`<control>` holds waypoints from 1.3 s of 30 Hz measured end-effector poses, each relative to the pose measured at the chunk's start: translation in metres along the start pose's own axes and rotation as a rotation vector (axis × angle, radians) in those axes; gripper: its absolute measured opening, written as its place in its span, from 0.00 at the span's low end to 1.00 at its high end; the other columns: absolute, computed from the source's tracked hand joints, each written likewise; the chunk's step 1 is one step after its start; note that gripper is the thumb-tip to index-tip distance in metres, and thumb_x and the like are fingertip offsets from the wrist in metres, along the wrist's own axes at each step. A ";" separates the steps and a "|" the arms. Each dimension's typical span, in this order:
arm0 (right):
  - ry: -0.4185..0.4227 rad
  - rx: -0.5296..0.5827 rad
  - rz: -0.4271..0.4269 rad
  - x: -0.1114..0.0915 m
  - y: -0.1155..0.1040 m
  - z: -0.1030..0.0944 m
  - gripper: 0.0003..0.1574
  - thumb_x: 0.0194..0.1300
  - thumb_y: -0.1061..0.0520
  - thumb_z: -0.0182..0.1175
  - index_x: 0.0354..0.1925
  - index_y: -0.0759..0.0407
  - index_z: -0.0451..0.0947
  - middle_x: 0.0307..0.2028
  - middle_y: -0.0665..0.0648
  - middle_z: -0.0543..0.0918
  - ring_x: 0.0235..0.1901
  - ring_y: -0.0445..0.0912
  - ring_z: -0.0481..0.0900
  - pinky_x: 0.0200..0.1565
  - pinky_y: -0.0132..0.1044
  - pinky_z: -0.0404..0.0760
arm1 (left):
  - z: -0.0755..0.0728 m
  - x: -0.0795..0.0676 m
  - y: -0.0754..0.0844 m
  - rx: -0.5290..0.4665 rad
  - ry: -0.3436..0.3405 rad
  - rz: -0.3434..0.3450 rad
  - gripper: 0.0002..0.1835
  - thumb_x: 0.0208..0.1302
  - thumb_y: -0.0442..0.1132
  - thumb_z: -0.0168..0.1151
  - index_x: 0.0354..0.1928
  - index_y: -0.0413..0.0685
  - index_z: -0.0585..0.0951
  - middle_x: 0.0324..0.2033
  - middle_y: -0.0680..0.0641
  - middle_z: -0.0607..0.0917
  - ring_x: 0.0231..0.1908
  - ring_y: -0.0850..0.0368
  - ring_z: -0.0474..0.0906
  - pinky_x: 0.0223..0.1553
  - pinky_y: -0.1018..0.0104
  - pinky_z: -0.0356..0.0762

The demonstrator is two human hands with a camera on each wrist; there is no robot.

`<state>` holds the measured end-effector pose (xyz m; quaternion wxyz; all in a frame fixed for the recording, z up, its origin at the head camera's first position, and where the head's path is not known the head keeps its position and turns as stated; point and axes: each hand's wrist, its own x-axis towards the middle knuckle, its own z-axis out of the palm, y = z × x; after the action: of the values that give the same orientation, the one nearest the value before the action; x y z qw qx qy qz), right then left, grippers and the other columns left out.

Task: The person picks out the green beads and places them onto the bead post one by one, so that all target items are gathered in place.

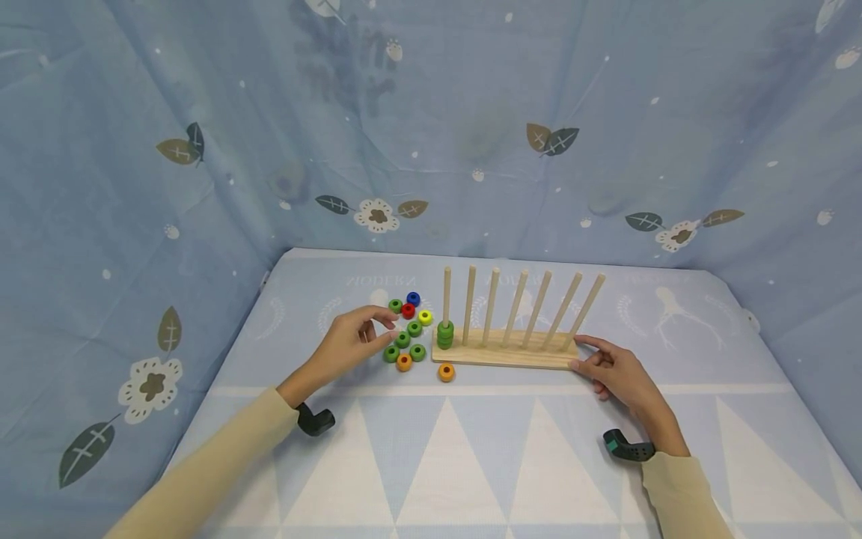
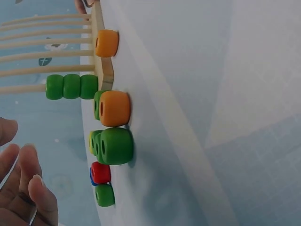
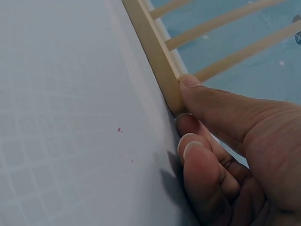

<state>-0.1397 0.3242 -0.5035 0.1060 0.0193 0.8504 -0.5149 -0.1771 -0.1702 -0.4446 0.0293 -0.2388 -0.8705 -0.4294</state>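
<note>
My left hand point(image 1: 357, 337) hovers over the left side of a group of loose beads, thumb and fingers apart with nothing between them. In the left wrist view its loosely bent fingers point(image 2: 28, 174) are clear of the beads. Near them lie several green beads point(image 1: 402, 339), a red bead point(image 1: 408, 311), a blue bead point(image 1: 414, 299), a yellow bead point(image 1: 425, 317) and an orange bead point(image 1: 404, 362). My right hand point(image 1: 616, 372) grips the right end of a wooden peg stand point(image 1: 505, 359), thumb at its corner point(image 3: 176, 101). Three green beads point(image 2: 71, 86) are stacked on the leftmost peg.
Another orange bead point(image 1: 447, 372) lies in front of the stand's left end. The other upright pegs point(image 1: 515, 307) carry no beads. A patterned cloth covers the table point(image 1: 498, 464), and a blue curtain point(image 1: 471, 150) hangs behind and at both sides.
</note>
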 end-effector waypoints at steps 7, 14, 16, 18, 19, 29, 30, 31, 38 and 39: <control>-0.008 -0.014 -0.003 -0.001 -0.002 0.000 0.46 0.69 0.47 0.70 0.76 0.58 0.63 0.36 0.62 0.83 0.19 0.44 0.74 0.22 0.39 0.78 | 0.003 -0.004 -0.008 -0.005 -0.034 -0.034 0.16 0.70 0.42 0.70 0.56 0.47 0.84 0.46 0.50 0.87 0.24 0.56 0.74 0.20 0.67 0.68; -0.004 -0.032 -0.008 -0.001 -0.003 -0.001 0.45 0.69 0.46 0.70 0.76 0.57 0.65 0.35 0.61 0.83 0.19 0.44 0.74 0.22 0.38 0.79 | 0.006 -0.010 -0.017 0.012 -0.061 -0.064 0.16 0.69 0.42 0.70 0.56 0.46 0.84 0.47 0.50 0.87 0.24 0.56 0.74 0.22 0.67 0.69; -0.004 -0.031 -0.009 -0.001 -0.003 -0.001 0.44 0.69 0.46 0.70 0.75 0.57 0.65 0.35 0.60 0.83 0.19 0.44 0.74 0.22 0.38 0.79 | 0.007 -0.012 -0.019 0.012 -0.065 -0.072 0.16 0.69 0.42 0.70 0.56 0.47 0.84 0.47 0.49 0.87 0.24 0.57 0.73 0.23 0.67 0.69; -0.003 -0.030 -0.013 -0.001 -0.003 0.000 0.44 0.69 0.46 0.70 0.75 0.57 0.65 0.35 0.61 0.83 0.19 0.44 0.74 0.22 0.39 0.79 | 0.008 -0.013 -0.020 0.009 -0.067 -0.080 0.16 0.68 0.41 0.71 0.55 0.46 0.84 0.47 0.48 0.87 0.24 0.57 0.73 0.23 0.67 0.69; -0.003 -0.028 -0.016 -0.001 -0.003 -0.001 0.45 0.69 0.46 0.69 0.75 0.58 0.65 0.35 0.61 0.83 0.19 0.44 0.74 0.22 0.39 0.79 | 0.009 -0.014 -0.021 0.010 -0.067 -0.081 0.16 0.68 0.41 0.71 0.55 0.46 0.84 0.47 0.48 0.87 0.24 0.58 0.73 0.23 0.67 0.70; -0.001 -0.005 -0.006 -0.002 -0.003 0.000 0.46 0.68 0.47 0.70 0.76 0.58 0.64 0.36 0.62 0.83 0.19 0.44 0.73 0.22 0.38 0.78 | 0.013 -0.018 -0.029 0.018 -0.098 -0.109 0.18 0.66 0.38 0.73 0.56 0.46 0.83 0.46 0.49 0.87 0.25 0.57 0.73 0.23 0.67 0.70; 0.000 -0.002 -0.005 -0.002 -0.003 0.000 0.46 0.68 0.47 0.70 0.76 0.58 0.64 0.36 0.62 0.83 0.19 0.44 0.73 0.22 0.38 0.78 | 0.014 -0.018 -0.030 0.022 -0.100 -0.109 0.18 0.65 0.38 0.73 0.56 0.47 0.83 0.46 0.49 0.86 0.25 0.57 0.73 0.23 0.67 0.70; 0.001 -0.003 -0.005 -0.002 -0.003 0.000 0.46 0.68 0.47 0.70 0.76 0.58 0.64 0.36 0.62 0.83 0.19 0.44 0.73 0.22 0.38 0.78 | 0.014 -0.018 -0.031 0.026 -0.101 -0.108 0.18 0.65 0.38 0.73 0.56 0.47 0.83 0.46 0.50 0.86 0.25 0.58 0.73 0.23 0.68 0.70; 0.002 -0.010 -0.002 -0.002 -0.004 0.000 0.46 0.68 0.47 0.70 0.76 0.58 0.64 0.35 0.62 0.83 0.19 0.44 0.73 0.22 0.38 0.78 | 0.017 -0.018 -0.035 0.054 -0.113 -0.126 0.19 0.64 0.38 0.74 0.55 0.49 0.83 0.45 0.53 0.85 0.24 0.59 0.71 0.23 0.68 0.69; 0.002 -0.011 -0.002 -0.002 -0.005 0.000 0.46 0.68 0.47 0.70 0.76 0.58 0.64 0.35 0.62 0.83 0.19 0.44 0.73 0.22 0.38 0.78 | 0.017 -0.018 -0.036 0.059 -0.114 -0.129 0.18 0.64 0.38 0.74 0.55 0.49 0.83 0.45 0.54 0.85 0.24 0.59 0.71 0.23 0.68 0.69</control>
<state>-0.1385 0.3219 -0.4992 0.1048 0.0183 0.8534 -0.5103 -0.1739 -0.1828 -0.4863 -0.0410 -0.2052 -0.8967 -0.3902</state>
